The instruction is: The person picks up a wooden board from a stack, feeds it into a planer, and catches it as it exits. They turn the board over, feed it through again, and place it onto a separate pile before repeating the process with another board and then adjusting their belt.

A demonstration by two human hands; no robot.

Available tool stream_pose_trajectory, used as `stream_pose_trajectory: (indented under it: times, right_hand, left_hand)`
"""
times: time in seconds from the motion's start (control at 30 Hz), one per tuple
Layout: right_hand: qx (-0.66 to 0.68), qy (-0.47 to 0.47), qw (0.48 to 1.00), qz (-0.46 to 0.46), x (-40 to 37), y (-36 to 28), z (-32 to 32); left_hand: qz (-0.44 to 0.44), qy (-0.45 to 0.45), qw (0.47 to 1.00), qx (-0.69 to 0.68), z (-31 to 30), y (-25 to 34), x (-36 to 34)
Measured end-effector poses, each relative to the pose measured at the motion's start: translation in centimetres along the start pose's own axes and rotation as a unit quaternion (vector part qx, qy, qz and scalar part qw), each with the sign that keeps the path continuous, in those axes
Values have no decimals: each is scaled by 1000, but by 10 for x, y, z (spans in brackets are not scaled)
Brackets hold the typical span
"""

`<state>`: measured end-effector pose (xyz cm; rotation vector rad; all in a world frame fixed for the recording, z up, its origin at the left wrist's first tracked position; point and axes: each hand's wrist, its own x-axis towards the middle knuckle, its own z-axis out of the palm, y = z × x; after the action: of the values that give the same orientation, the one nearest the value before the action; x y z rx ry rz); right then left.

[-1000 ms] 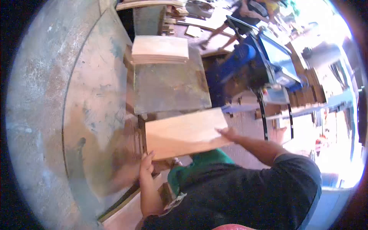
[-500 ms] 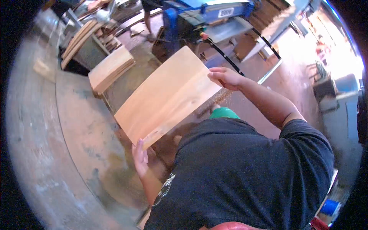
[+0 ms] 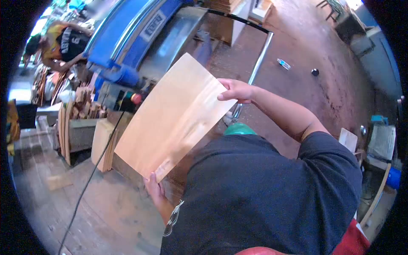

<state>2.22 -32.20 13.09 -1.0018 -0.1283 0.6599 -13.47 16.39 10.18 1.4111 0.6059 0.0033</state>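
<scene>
A wide, pale wooden board [image 3: 170, 114] is held tilted in front of my body, its grain and a darker knot mark showing. My left hand [image 3: 154, 187] grips the lower near corner, thumb on the top face and the other fingers mostly hidden below. At the opposite end, my right hand [image 3: 235, 91] is closed on the edge with the thumb on top. Beyond the board's far corner stands a blue machine [image 3: 127, 38] with a metal bed [image 3: 174, 40].
A stack of boards [image 3: 102, 144] stands left of the held board, near a bin of wood offcuts [image 3: 83, 127]. A dark cable [image 3: 87, 187] crosses the left side. Another person [image 3: 63, 44] bends beside the machine. A metal rail frame [image 3: 261, 55] extends from the machine over the floor.
My view and body have turned toward the blue machine, which now looks larger and nearer. The board stays in both hands. Another person and the cable have come into clear view at left.
</scene>
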Motion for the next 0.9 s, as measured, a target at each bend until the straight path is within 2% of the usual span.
stream_pose_trajectory:
  times: [0.03,0.1,0.17,0.23,0.27,0.33,0.37,0.43,0.47,0.5,0.57,0.6,0.63,0.7,0.77,0.8,0.83,0.87,0.9]
  right_hand:
    - [4,4,1000,2,-7,-13,-17]
    - [-22,55,998,2,-24,-37,-47]
    - [-5,52,999,2,-36,-56,-69]
    - [-66,110,990,-53,-48,-80,-81]
    - [-88,115,986,-85,-56,-90,-82]
    - [-156,187,960,-137,-79,-110,-65]
    - [-210,198,947,-141,-90,-123,-56]
    - [-293,222,911,-188,-104,-138,-33]
    - [-329,230,887,-230,-107,-145,-23]
    - [-339,214,885,-237,-107,-152,-18]
    - [-468,202,832,-217,-113,-154,-10]
    - [-553,142,784,-241,-105,-162,-6]
    - [-593,100,712,-362,-89,-159,-10]
    - [-700,41,593,-396,-73,-157,-18]
    - [-772,-16,514,-374,-58,-151,-47]
    - [-787,-28,491,-372,-51,-149,-66]
    - [-783,-34,492,-379,-41,-148,-88]
    - [-771,-59,503,-386,-30,-146,-111]
    - [-758,-80,516,-391,-22,-141,-133]
  left_hand:
    - [29,-28,999,-30,25,2,7]
    - [10,-56,998,-4,70,14,19]
    - [-3,-87,996,17,113,24,33]
    - [34,-156,984,-83,159,27,49]
    - [29,-151,986,-64,172,21,65]
    - [27,-141,988,-52,200,3,103]
    - [30,-135,989,-54,219,2,117]
    - [116,-150,982,2,270,17,137]
    - [108,-169,980,0,296,17,157]
    - [98,-185,978,0,319,17,174]
    - [-8,-208,964,-169,382,47,171]
    - [8,-298,928,-225,393,44,168]
    - [29,-388,879,-276,403,46,167]
    - [23,-373,868,-327,412,50,163]
    - [-13,-353,835,-422,418,45,149]
    - [-31,-343,815,-466,424,42,141]
    - [-52,-332,794,-507,430,37,131]
    - [-57,-323,839,-435,436,41,105]
    - [-30,-272,895,-352,445,32,92]
